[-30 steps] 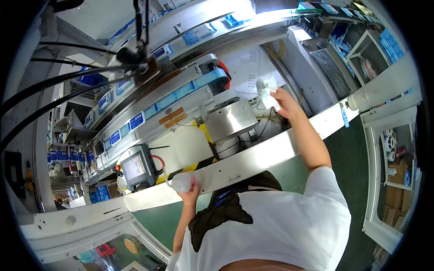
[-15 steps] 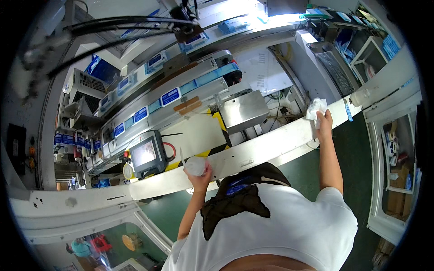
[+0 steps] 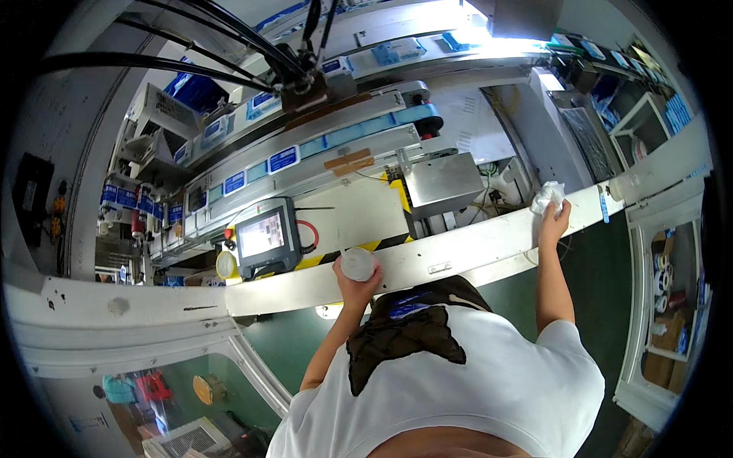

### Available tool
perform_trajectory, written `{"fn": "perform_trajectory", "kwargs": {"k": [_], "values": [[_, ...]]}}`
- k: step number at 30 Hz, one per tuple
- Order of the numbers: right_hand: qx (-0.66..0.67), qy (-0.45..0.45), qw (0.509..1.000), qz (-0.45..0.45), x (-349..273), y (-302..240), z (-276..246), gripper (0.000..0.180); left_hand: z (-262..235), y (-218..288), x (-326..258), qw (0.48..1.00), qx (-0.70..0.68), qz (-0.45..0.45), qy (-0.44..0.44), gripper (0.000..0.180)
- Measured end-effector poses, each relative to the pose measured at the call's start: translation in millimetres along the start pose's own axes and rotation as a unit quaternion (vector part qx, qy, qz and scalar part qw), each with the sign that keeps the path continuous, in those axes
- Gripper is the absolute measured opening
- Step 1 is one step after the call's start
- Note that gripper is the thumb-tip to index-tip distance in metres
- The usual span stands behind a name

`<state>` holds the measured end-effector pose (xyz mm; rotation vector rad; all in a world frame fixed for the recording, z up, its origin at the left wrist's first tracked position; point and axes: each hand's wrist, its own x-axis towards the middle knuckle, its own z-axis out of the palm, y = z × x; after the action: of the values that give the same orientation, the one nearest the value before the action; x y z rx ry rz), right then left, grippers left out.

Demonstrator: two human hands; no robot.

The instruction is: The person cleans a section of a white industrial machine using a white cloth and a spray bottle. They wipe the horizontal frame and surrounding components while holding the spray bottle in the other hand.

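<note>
right hand [image 3: 553,216] moved down onto white rail [image 3: 458,252], fingers clutching white cloth [image 3: 547,195], left hand [image 3: 357,281] gripping white bottle [image 3: 356,263]

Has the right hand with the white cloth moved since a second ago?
Yes. The right hand with the white cloth came down from beside the steel box onto the white frame rail.

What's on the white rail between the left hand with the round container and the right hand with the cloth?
In the head view, the white rail between the left hand and the right hand is bare, apart from a small metal latch.
</note>
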<state>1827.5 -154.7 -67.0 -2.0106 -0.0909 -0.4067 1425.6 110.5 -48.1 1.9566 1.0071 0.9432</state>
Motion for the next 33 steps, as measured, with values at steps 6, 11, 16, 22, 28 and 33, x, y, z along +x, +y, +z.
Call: {"fn": "perform_trajectory", "kwargs": {"k": [6, 11, 16, 22, 28, 33], "values": [[-0.012, -0.001, 1.0, -0.011, -1, -4, -1, 0.031, -26, 0, -5, 0.998, 0.02, -0.047, -0.026, 0.082], [-0.019, -0.008, 1.0, -0.011, -5, -19, -3, 0.031, -45, -22, -8, 0.999, 0.025, -0.031, -0.016, 0.081], [-0.041, 0.017, 0.999, -0.025, 0, -1, 2, 0.033, -40, -31, -12, 1.0, 0.011, -0.029, -0.002, 0.085], [-0.058, 0.029, 0.997, -0.046, -1, 1, 5, 0.035, -40, -33, -14, 0.999, 0.037, -0.001, 0.006, 0.089], [-0.026, 0.017, 0.999, -0.037, -3, -4, 3, 0.033, -39, -32, -13, 0.998, 0.056, 0.01, 0.009, 0.089], [-0.054, 0.042, 0.997, -0.033, -3, -1, 6, 0.036, -42, -26, -12, 0.998, 0.062, 0.006, -0.008, 0.087]]}}
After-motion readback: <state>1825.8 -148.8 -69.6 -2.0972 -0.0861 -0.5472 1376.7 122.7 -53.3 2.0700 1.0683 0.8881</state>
